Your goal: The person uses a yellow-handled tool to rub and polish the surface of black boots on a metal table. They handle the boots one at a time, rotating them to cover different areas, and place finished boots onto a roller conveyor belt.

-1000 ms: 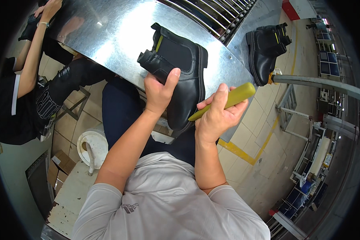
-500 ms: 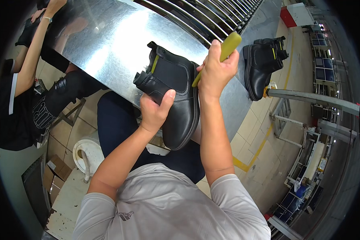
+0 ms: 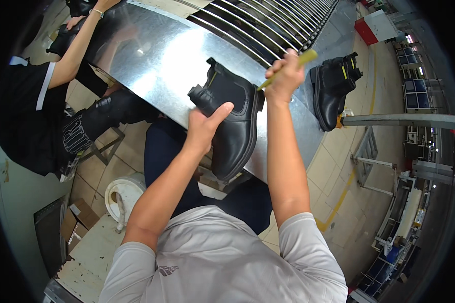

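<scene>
My left hand (image 3: 204, 126) grips a black leather Chelsea boot (image 3: 233, 136) by its side, thumb lying across the upper. Its toe points down toward my lap, and the dark elastic panel and a thin yellow-green strip show near the ankle opening. In my right hand (image 3: 286, 81), closed around it, is a flat yellow-green hand tool (image 3: 307, 56). The narrow end reaches to the boot's heel edge; whether it touches cannot be told. A second pair of black boots (image 3: 333, 91) stands on the right of the metal table.
Beneath the boot lies a shiny metal table (image 3: 156, 55), with a rack of metal rollers (image 3: 268, 25) along its far side. At the left a co-worker's arm (image 3: 81, 50) handles dark footwear. A white bucket (image 3: 117, 189) with a hose stands low left; a metal rail (image 3: 394, 120) runs at right.
My right hand has lifted slightly and turned the tool, which now lies flatter and looks blurred. In the picture, the boot and table sit a little farther right.
</scene>
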The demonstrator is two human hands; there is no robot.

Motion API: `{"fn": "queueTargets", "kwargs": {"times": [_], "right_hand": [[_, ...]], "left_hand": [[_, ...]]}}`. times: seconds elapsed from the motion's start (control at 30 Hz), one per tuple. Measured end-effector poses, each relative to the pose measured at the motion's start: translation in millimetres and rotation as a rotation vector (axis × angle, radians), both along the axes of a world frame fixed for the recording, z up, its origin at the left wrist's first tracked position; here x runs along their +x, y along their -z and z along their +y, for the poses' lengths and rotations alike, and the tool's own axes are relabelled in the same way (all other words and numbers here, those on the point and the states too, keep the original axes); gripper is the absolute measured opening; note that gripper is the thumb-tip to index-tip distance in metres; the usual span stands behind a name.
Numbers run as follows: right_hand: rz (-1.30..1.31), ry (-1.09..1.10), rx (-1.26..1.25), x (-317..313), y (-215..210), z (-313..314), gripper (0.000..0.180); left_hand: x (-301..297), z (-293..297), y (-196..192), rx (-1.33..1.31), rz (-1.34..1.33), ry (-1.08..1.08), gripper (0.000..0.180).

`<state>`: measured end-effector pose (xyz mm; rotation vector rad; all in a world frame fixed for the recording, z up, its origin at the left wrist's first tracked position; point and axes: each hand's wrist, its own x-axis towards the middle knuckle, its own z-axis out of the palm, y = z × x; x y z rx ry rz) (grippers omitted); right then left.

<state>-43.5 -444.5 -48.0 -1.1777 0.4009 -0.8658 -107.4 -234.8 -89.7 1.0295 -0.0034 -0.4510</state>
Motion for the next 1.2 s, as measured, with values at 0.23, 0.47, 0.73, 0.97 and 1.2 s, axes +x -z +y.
{"fn": "queueTargets", "kwargs": {"times": [0.23,0.47,0.73,0.97,1.2], "right_hand": [[0.042,-0.379,0.428,-127,3,4,0.042],[0.0,-0.311,0.595,-146,17,86,0.03],[-0.018,-0.341,0.718,-143,39,89,0.031],[-0.028,-0.262,0.811,-134,41,98,0.032],[-0.032,-0.271,0.808,-139,39,97,0.03]], "left_hand": [[-11,116,-37,0.345,-0.463,0.204,0.059],[-56,153,-8,0.627,-0.748,0.34,0.072],[-61,148,-2,0.767,-0.683,0.279,0.079],[-65,147,5,0.686,-0.682,0.244,0.077],[-64,151,14,0.731,-0.734,0.268,0.071]]}}
